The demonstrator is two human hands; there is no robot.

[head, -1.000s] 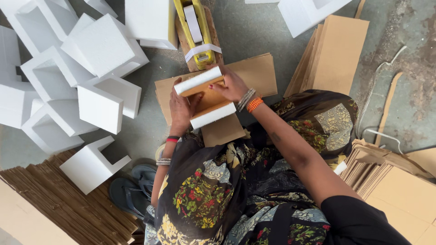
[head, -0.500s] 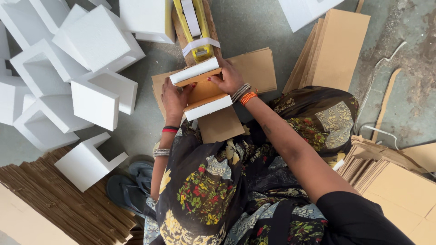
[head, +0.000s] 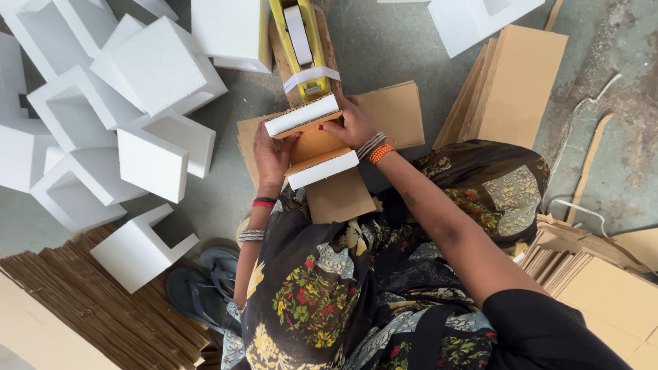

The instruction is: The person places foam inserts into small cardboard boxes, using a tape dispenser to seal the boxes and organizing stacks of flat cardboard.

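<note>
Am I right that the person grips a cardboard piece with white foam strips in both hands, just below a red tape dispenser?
Not quite: the tape dispenser is yellow, not red. The head view shows it. The left hand and right hand do grip the cardboard piece with white foam strips just below it.

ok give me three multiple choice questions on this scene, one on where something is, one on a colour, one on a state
1. Where does the pile of white foam blocks lie?
A. on the floor at the person's left
B. stacked on the person's lap
C. inside a cardboard box

2. What colour is the tool just beyond the hands?
A. blue
B. yellow
C. red

3. How is the cardboard piece with two white foam strips held?
A. lying untouched on the floor
B. by the left hand alone
C. between the left hand and the right hand

Answers:
1 A, the blocks spread over the grey floor on the left.
2 B, its frame is yellow.
3 C, one hand grips each side.
</note>
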